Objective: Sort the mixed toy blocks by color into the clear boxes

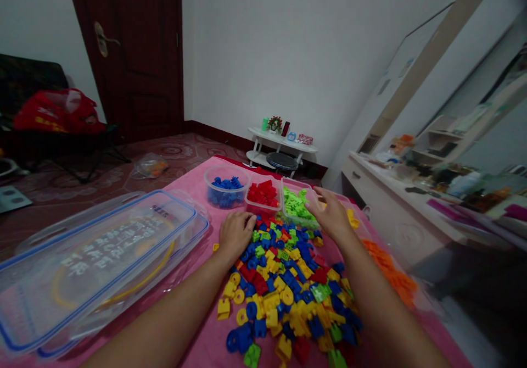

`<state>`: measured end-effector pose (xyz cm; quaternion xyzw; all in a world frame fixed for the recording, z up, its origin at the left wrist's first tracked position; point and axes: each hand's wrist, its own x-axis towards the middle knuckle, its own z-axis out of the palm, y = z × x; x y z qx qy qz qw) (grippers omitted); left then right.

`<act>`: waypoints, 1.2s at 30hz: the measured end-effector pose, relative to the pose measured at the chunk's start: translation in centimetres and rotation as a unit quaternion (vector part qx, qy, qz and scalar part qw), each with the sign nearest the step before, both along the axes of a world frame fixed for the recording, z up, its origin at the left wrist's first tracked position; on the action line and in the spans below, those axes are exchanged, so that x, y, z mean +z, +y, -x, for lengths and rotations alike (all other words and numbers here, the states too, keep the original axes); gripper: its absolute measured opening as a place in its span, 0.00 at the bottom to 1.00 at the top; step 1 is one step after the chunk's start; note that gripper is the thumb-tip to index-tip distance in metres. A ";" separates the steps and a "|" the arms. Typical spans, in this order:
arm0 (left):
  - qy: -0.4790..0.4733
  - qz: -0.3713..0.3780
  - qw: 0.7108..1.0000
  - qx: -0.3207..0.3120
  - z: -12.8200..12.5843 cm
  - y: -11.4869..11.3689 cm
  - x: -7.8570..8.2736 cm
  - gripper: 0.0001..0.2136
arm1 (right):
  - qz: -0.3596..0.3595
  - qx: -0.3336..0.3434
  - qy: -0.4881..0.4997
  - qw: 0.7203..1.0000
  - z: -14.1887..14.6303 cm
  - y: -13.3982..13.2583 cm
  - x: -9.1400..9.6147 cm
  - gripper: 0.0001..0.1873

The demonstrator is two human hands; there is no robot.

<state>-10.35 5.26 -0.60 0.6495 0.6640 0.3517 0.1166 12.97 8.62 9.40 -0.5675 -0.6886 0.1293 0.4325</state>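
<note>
A loose pile of toy building bricks (284,285) in yellow, blue, red and green is spread over the pink cloth. At its far left edge rests my left hand (236,233), fingers curled down; whatever they hold, if anything, is hidden. My right hand (330,211) is over the right side of the green bricks (295,202) in their clear box, thumb and fingers apart, with nothing visible between them. Beside that box stand a clear box of red bricks (263,193) and a round tub of blue bricks (226,187). Yellow bricks (352,218) show partly behind my right hand.
Clear lids with blue rims (99,258) lie stacked on the left of the pink cloth (197,178). Orange bricks (389,269) sit to the right of my right forearm. Beyond are a low white stand (263,137), a dark stool (282,161) and a cluttered dresser (395,203).
</note>
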 end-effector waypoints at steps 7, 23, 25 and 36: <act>0.001 0.008 1.000 -0.001 0.0 0.0 0.0 0.17 | 0.171 0.140 0.457 0.862 3.2 -6.9 0.8 0.20; 0.012 0.008 1.000 0.004 -0.1 -0.1 0.2 0.16 | 0.108 0.116 0.477 0.865 3.2 -7.0 1.3 0.19; 0.011 0.005 1.000 0.003 -0.1 -0.1 0.1 0.16 | 0.088 0.095 0.462 0.877 2.7 -5.1 1.5 0.15; -0.001 0.000 1.000 0.004 0.0 0.0 0.1 0.15 | 0.349 0.052 0.153 0.923 2.5 7.2 -0.9 0.12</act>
